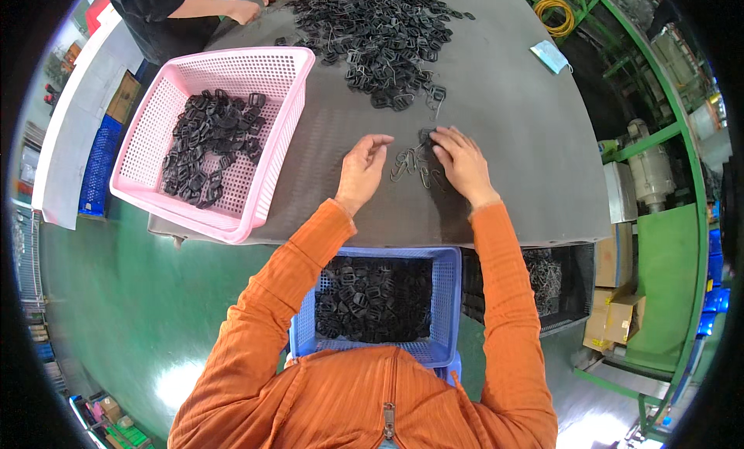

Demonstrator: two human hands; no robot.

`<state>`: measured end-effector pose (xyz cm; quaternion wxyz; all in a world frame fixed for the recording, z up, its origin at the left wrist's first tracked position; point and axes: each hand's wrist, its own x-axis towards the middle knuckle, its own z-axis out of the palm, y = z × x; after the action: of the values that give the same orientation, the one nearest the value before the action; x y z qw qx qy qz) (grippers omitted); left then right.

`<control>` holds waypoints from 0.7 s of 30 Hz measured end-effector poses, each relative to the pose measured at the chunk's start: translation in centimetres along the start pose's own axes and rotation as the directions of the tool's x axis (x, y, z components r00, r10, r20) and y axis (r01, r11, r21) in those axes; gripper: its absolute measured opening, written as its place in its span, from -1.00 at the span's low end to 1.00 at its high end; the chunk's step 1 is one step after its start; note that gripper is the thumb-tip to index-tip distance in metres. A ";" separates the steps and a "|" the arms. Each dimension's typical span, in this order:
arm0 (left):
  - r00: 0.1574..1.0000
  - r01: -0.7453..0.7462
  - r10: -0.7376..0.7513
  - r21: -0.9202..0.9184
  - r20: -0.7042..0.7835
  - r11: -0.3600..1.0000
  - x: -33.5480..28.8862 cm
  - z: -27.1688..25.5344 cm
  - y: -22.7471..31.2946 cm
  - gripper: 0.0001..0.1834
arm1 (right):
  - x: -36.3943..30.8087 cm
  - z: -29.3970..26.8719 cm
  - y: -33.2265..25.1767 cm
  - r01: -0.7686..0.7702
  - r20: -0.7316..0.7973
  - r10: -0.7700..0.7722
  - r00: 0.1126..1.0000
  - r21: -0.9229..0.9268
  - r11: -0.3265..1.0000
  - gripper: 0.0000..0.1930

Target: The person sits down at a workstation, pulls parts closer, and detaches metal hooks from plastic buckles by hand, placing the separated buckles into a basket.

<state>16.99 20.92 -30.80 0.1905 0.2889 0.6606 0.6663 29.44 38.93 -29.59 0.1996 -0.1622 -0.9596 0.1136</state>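
My right hand [463, 164] is above the grey table, its fingertips closed on a small black plastic buckle [425, 134]. Left of it, my left hand [361, 170] has loosely curved fingers with a gap at the thumb, and nothing shows in it. Between my hands lies a little group of bent metal wire hooks [411, 164]. Beyond them spreads a big heap of black buckles [387, 38], with some wire hooks mixed in.
A pink basket [267, 182] of black buckles stands at the table's left. Below the front edge is a blue basket [453, 294] of black pieces; a dark crate [570, 317] sits to its right. A face mask [550, 56] lies far right. Another person's hand [246, 12] is at the far left.
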 end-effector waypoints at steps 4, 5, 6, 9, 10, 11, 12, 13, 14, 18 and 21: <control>0.995 -0.100 0.094 0.247 0.036 0.964 2.2 0.7 0.2 -0.79 | 1.1 -2.0 0.0 -0.058 -0.006 0.064 0.998 0.350 0.935 -0.80; 0.984 -0.180 0.166 0.317 0.070 0.931 2.9 1.5 0.3 -0.78 | 1.7 -1.8 1.3 -0.079 -0.072 0.110 0.991 0.348 0.934 -0.83; 0.983 -0.181 0.167 0.320 0.073 0.930 3.5 2.1 0.4 -0.78 | 2.5 -1.2 2.2 -0.080 -0.075 0.113 0.991 0.351 0.933 -0.83; 0.961 -0.272 0.212 0.458 0.179 0.846 4.7 4.0 0.8 -0.67 | 5.2 -0.2 3.7 -0.233 -0.023 0.257 0.966 0.347 0.909 -0.84; 0.960 -0.273 0.210 0.460 0.183 0.845 4.9 4.4 0.9 -0.67 | 6.0 0.1 4.0 -0.236 -0.024 0.261 0.965 0.350 0.907 -0.84; 0.951 -0.293 0.173 0.569 0.256 0.768 4.7 4.7 1.5 -0.67 | 6.5 0.7 4.4 -0.165 -0.109 0.216 0.970 0.353 0.921 -0.84; 0.938 -0.320 0.127 0.662 0.323 0.678 4.5 5.0 2.1 -0.68 | 6.7 1.2 4.8 -0.095 -0.195 0.171 0.966 0.348 0.933 -0.83; 0.937 -0.270 0.027 0.674 0.348 0.688 4.7 5.4 2.4 -0.67 | 6.7 1.5 5.3 -0.101 -0.205 0.171 0.964 0.315 0.944 -0.81; 0.936 -0.268 0.020 0.676 0.351 0.686 4.9 5.2 2.2 -0.67 | 6.4 1.5 5.3 -0.107 -0.201 0.178 0.963 0.320 0.941 -0.81; 0.910 -0.287 0.073 0.494 0.408 0.821 5.3 4.0 2.4 -0.76 | 2.6 1.0 5.5 -0.134 -0.034 0.154 0.987 0.341 0.930 -0.68; 0.962 -0.180 0.140 0.156 0.236 0.971 5.3 1.9 2.9 -0.83 | -2.0 0.0 3.0 -0.119 0.010 0.119 0.993 0.060 0.991 -0.50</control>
<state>14.56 25.59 -27.34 0.1825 0.4302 0.6657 0.5817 31.98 41.02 -31.13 0.1943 -0.2125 -0.9450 0.1550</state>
